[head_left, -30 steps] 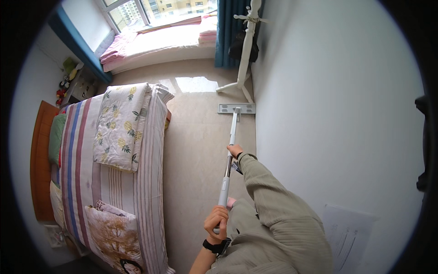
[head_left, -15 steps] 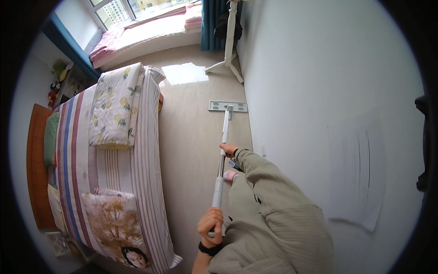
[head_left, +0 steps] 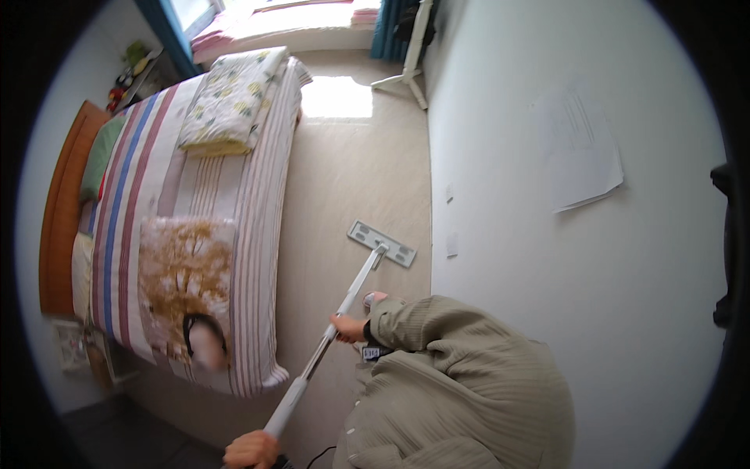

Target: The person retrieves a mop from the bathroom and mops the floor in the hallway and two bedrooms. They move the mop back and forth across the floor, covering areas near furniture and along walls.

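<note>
- So, the left hand (head_left: 251, 449) is wrapping snugly around the top end of a flat mop (head_left: 316, 359)
- Meanwhile the right hand (head_left: 349, 328) is gripping the pole further down, fingers curling around it
- The mop's grey rectangular head (head_left: 381, 243) is resting at a slant on the beige floor (head_left: 336, 172), between the striped bed (head_left: 254, 273) and white wall (head_left: 500, 234)
- A folded patterned quilt (head_left: 234, 102) is lying on the bed

Mop (head_left: 355, 290) appears smooth plastic, with a glossy metal section (head_left: 316, 358). Floor (head_left: 351, 172) is smooth and glossy. Headboard (head_left: 66, 234) appears wooden; sleeve (head_left: 476, 344) is matt, ribbed cloth.
</note>
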Available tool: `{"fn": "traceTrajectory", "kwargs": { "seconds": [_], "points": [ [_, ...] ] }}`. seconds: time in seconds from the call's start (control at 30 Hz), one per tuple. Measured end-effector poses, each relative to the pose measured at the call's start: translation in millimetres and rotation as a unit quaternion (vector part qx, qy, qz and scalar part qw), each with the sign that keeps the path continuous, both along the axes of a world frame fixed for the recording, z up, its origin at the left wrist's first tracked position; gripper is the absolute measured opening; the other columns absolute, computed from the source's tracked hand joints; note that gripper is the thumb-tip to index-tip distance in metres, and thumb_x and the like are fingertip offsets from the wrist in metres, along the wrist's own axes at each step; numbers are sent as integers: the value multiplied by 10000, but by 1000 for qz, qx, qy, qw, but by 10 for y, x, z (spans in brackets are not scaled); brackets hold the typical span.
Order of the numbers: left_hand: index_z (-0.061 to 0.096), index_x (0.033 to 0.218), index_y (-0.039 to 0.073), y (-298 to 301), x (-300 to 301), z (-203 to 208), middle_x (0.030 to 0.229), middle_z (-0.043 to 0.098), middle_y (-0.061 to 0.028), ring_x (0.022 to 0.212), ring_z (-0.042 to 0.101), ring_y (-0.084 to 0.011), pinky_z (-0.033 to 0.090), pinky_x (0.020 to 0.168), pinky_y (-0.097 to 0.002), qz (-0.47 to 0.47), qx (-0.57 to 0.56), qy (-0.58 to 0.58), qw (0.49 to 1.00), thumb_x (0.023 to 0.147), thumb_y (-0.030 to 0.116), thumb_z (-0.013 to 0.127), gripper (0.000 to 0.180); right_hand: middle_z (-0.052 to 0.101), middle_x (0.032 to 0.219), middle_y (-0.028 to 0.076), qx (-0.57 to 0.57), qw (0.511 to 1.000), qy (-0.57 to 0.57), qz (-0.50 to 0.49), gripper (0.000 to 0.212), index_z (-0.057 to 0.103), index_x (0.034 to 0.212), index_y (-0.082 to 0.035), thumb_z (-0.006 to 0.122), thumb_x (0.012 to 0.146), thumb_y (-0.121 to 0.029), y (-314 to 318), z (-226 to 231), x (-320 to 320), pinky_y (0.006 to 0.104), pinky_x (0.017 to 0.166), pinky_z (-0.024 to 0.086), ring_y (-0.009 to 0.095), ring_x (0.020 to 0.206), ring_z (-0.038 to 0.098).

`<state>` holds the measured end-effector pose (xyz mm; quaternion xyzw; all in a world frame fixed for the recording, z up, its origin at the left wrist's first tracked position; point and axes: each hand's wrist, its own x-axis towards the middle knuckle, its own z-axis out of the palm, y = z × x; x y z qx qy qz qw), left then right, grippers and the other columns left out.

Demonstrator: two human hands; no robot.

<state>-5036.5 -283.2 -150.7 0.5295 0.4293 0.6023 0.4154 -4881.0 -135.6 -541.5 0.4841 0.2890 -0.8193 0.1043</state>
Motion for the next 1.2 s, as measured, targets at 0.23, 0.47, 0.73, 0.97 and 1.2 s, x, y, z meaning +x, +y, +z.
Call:
{"fn": "traceTrajectory", "kwargs": {
  "seconds": [0.23,0.47,0.73,0.97,1.2],
  "points": [
    [401,453,22,-1297,133,968,426,420,-84,347,392,-182,331,402,-307,144,-18,38,989,598,-10,467,162,482,649,103,-124,965,124,193,568,513,838,-54,261,945,-553,-1766,732,-906,329,404,272,164,438,337],
    [446,477,34,-1664,362,1048,445,448,-84,371,422,-184,350,410,-283,199,8,97,975,692,39,519,227,397,606,23,-202,931,163,256,492,504,760,-78,286,946,-477,-2075,957,-1134,286,408,238,113,457,294],
    [354,453,150,-928,255,222,394,413,24,317,370,-107,306,394,-228,260,75,25,962,928,534,430,616,444,547,42,28,990,38,130,586,541,743,-80,296,963,-565,-365,559,-866,318,371,316,171,419,413],
    [385,537,74,882,207,-1352,523,424,-46,486,368,-179,325,535,-323,266,60,39,961,982,344,345,522,439,546,69,206,977,-44,-19,576,489,755,-80,480,872,-644,2171,-546,-967,358,393,345,212,439,447],
    [364,541,64,714,242,-1749,529,432,-86,505,369,-202,355,620,-350,372,56,-134,917,940,210,309,429,449,602,76,168,981,-95,-35,256,479,787,-59,551,866,-292,2021,-871,-1399,386,410,337,211,479,458]
  ]
}}
